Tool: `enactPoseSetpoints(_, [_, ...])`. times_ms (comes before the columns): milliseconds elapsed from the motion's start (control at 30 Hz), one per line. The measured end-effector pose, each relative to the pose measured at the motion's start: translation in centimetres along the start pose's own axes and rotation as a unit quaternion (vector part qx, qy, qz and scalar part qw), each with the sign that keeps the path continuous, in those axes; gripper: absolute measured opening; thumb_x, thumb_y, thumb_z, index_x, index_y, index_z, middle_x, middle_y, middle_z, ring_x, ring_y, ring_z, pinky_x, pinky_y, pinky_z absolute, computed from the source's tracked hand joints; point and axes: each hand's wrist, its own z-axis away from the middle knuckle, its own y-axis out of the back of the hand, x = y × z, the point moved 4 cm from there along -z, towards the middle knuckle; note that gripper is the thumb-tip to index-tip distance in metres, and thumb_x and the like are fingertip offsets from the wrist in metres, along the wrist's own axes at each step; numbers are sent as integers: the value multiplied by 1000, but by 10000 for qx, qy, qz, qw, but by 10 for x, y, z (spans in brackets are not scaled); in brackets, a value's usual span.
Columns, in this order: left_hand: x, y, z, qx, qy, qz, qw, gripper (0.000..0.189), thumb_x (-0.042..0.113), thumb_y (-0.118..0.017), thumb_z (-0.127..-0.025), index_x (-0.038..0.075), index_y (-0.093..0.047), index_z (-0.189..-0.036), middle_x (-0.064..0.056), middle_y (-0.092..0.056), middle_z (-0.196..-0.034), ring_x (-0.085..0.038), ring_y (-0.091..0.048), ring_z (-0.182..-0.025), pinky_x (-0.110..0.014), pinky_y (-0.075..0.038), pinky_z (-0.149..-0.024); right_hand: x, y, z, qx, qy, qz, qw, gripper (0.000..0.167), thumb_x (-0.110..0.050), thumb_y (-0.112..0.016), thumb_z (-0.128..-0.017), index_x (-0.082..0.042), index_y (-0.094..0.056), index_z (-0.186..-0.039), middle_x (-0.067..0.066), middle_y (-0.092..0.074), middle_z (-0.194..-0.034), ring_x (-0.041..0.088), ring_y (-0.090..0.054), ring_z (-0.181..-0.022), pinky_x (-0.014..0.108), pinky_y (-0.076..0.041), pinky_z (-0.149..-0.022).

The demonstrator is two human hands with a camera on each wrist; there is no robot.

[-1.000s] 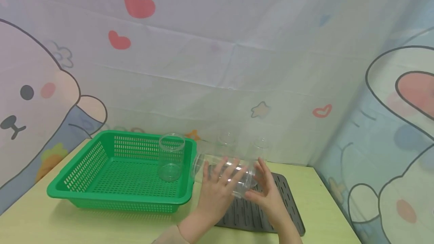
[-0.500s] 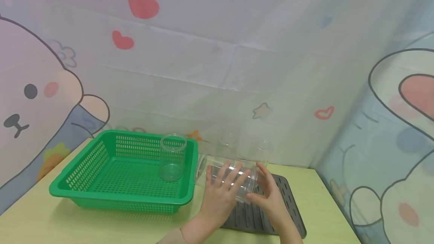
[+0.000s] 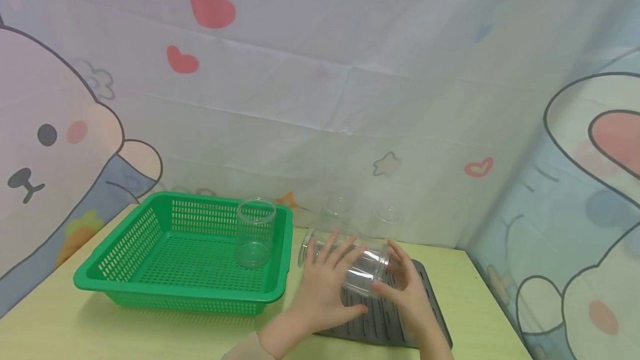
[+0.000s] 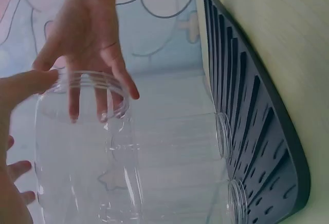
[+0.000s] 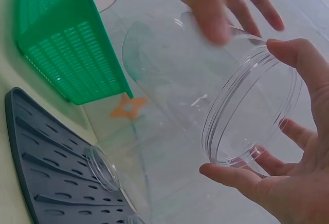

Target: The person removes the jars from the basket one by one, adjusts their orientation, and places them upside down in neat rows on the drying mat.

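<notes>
A clear jar (image 3: pixel 367 271) with a threaded neck lies sideways in the air over the grey ridged mat (image 3: pixel 382 324). My right hand (image 3: pixel 414 300) grips it by the neck, thumb on one side of the rim and fingers on the other, as the right wrist view shows. My left hand (image 3: pixel 322 293) is at the jar's body with its fingers spread straight; its thumb sticks out away from the wall. Behind, two more clear jars (image 4: pixel 177 136) stand mouth down on the mat.
To the left, a green perforated basket (image 3: pixel 175 294) sits on the pale yellow table (image 3: pixel 480 310), holding another clear jar (image 3: pixel 255 235) near its right wall. A printed cloth (image 3: pixel 280 99) hangs close behind the table.
The held jar has shifted slightly right together with my right hand. My left thumb, hidden before, now extends out to the right, while the left fingers stay spread over the jar.
</notes>
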Motion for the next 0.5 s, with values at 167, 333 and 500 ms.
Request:
enactPoseSetpoints(167, [-15,13,-2,1353,424,1748,9743,57,21,-81,-71,11,-59,-123,-6,-61,-130,-33,-44,-135,-73,-26,-106,-2,7,1,84,22,-66,9999,84,-9,-72,-86,-19,-25,-154,23,-20,-157,46,-28,-141,65,-42,-101])
enactPoseSetpoints(333, [-32,15,4,2760,1383,3409,8880,40,2,-68,-78,-1,-58,-117,-15,-60,-123,-20,-43,-134,-52,-28,-114,-4,13,2,187,78,-106,9997,84,-5,-71,-86,-16,-23,-155,22,-20,-158,44,-28,-141,66,-36,-105])
enactPoseSetpoints(500, [-41,8,7,2962,2726,4840,7770,66,11,-65,-84,4,-36,-143,-10,-38,-149,-26,-22,-146,-59,-10,-118,-8,16,3,243,168,-185,9994,84,-1,-69,-86,-12,-22,-155,19,-25,-156,36,-33,-138,45,-46,-99])
